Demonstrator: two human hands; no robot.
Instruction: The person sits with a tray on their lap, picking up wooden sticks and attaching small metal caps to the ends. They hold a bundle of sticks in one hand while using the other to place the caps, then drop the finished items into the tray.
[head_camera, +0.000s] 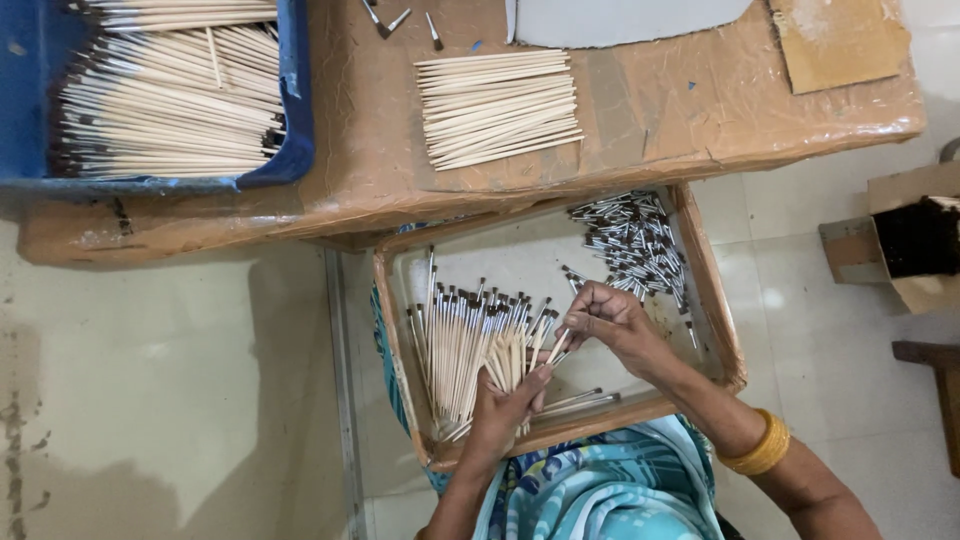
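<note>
A shallow tray (712, 290) rests on my lap, under the table edge. My left hand (505, 410) grips a thin wooden stick (545, 355) near its lower end. My right hand (610, 320) pinches the stick's upper end with its fingertips, where a small metal ferrule sits. A pile of assembled sticks with metal tips (470, 345) lies in the tray to the left of my hands. A heap of loose metal ferrules (635, 240) fills the tray's far right corner. Two finished sticks (580, 402) lie by the near rim.
A bundle of bare wooden sticks (498, 108) lies on the brown plastic-covered table (660, 120). A blue crate (295, 110) at far left holds many tipped sticks. An open cardboard box (915, 240) stands on the tiled floor at right.
</note>
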